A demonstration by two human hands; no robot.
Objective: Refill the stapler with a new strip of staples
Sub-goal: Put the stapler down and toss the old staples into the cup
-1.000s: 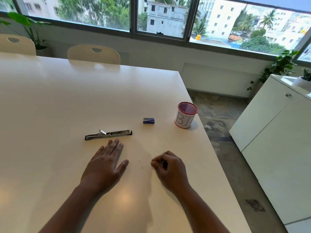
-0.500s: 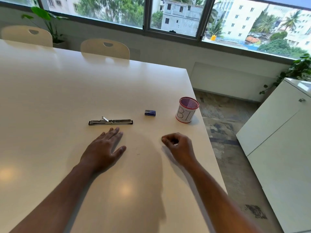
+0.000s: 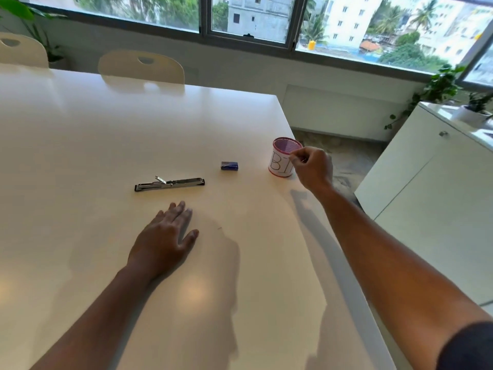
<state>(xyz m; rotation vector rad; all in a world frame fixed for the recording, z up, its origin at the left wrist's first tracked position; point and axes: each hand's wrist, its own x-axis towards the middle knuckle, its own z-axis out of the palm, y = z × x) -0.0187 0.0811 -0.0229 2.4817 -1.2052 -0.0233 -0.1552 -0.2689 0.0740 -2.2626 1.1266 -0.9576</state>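
The metal stapler [image 3: 169,183] lies opened out flat on the white table [image 3: 80,134], its tray facing up. A small blue staple box [image 3: 229,166] sits to its right. My left hand [image 3: 166,239] rests flat on the table just in front of the stapler, fingers straight. My right hand [image 3: 310,165] is raised off the table at the near rim of a white cup with a pink mesh rim marked "BIN" [image 3: 278,166]. Its thumb and fingers pinch together on a tiny piece, too small to identify.
The table's right edge runs just past the cup, with floor beyond. A white cabinet [image 3: 426,182] stands to the right. Two cream chairs [image 3: 141,66] are tucked in at the far side, under the windows.
My right hand lifted off the table and travelled forward and right to the cup, still pinched. My left hand stayed flat in place. The stapler and the box have not moved.
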